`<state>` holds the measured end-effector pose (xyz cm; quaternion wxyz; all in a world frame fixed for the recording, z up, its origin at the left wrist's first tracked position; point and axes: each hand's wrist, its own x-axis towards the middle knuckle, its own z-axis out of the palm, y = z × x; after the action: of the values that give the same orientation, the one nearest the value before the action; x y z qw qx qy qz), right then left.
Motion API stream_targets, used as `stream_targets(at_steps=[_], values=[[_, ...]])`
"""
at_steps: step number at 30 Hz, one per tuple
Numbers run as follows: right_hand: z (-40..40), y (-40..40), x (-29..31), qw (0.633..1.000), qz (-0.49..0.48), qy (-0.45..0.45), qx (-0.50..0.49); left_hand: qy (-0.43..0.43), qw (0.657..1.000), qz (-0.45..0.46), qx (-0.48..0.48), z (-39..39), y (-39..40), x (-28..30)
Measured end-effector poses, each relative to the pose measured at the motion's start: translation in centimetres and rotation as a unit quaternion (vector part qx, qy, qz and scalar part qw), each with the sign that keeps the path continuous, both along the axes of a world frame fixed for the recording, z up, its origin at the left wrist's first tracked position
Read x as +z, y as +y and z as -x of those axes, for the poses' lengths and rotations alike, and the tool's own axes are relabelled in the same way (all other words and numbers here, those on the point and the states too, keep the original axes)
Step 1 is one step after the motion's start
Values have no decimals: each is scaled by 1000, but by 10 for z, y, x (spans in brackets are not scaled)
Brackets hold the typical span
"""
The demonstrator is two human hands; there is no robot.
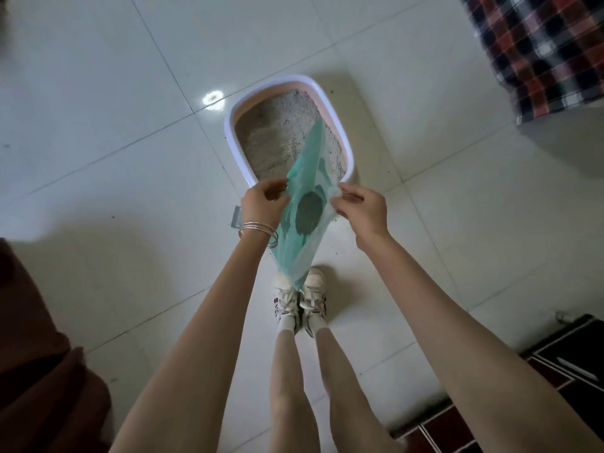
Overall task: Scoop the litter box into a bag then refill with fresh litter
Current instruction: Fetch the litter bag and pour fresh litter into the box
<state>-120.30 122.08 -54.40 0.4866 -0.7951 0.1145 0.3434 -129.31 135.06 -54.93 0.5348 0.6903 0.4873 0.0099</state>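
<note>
A thin green plastic bag (302,223) hangs between my hands, with a dark clump of scooped litter showing through its middle. My left hand (263,201) pinches the bag's left edge and my right hand (358,207) pinches its right edge. Just beyond the bag, on the tiled floor, sits the litter box (228,125), white-rimmed with pink inner walls and grey litter inside. A grey scoop (236,217) lies on the floor left of my left wrist, mostly hidden by it.
My feet in white shoes (299,299) stand under the bag. A checked cloth (539,50) hangs at the top right, a dark patterned mat (539,393) lies at the lower right, and a brown shape (39,354) fills the lower left.
</note>
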Motion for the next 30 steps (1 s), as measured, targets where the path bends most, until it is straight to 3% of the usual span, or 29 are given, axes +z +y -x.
stream_targets(at_steps=[8, 13, 18, 22, 25, 30], values=[[-27, 33, -16, 997, -58, -48, -36, -70, 996, 1, 53, 22, 22, 6], [-32, 51, -24, 995, -74, -62, -36, -28, 989, -139, -42, 43, -28, 20], [-33, 65, -34, 992, -97, -64, -47, -27, 966, -213, 146, 29, -61, 7], [-43, 72, -37, 990, -110, -75, -45, -79, 959, -125, 240, 20, -53, -5], [-49, 73, -37, 991, -103, -77, -29, -63, 964, -113, 232, 15, -45, -10], [-40, 55, -32, 987, -83, -91, 99, -51, 967, -88, 233, 8, -26, -13]])
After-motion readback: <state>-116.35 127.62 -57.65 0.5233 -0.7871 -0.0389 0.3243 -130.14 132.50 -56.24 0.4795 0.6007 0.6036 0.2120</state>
